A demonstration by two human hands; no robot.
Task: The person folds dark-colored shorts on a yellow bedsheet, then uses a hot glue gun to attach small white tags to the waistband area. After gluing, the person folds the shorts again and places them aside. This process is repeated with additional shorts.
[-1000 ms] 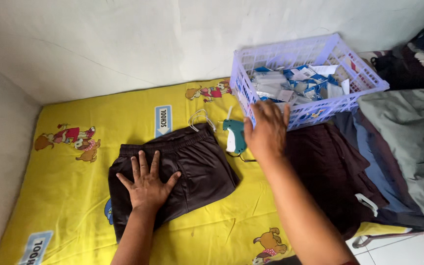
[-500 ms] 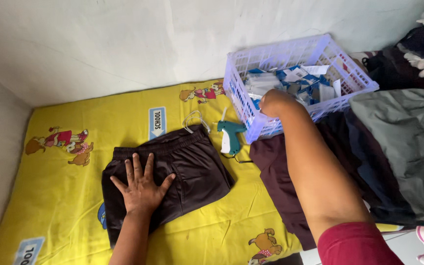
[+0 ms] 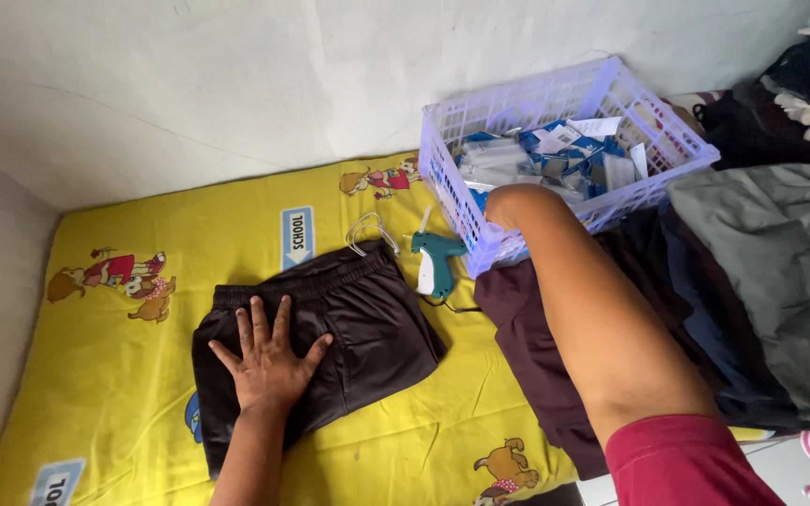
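- Left hand (image 3: 269, 361): flat and open, fingers spread, palm pressed on the folded dark shorts (image 3: 316, 351); it grips nothing.
- Dark shorts: lie on the yellow mat (image 3: 124, 375), waistband toward the wall, long axis running from the near left to the far right.
- Right hand: reaches over the near wall of the lilac basket (image 3: 564, 150); the hand itself is hidden behind the bent wrist (image 3: 516, 204), so whether it is open or closed on something cannot be told.
- Governing relation: the basket lies ahead and to the right of the shorts; the right arm (image 3: 611, 328) is much the nearer to it, while the left stays on the garment.
- Basket contents: a loose heap of small flat tags and packets (image 3: 555, 155), white and blue, mostly rectangular.
- Tagging gun (image 3: 436, 258): teal and white, on the mat between the shorts and the basket, just beside both, untouched.
- Clear plastic loop (image 3: 367, 231): at the waistband's far edge.
- Mat prints: cartoon children, a small dog, and blue-and-white rectangular sign panels.
- Stacked garments (image 3: 761, 281): maroon, navy and grey, to the right, under the right arm.
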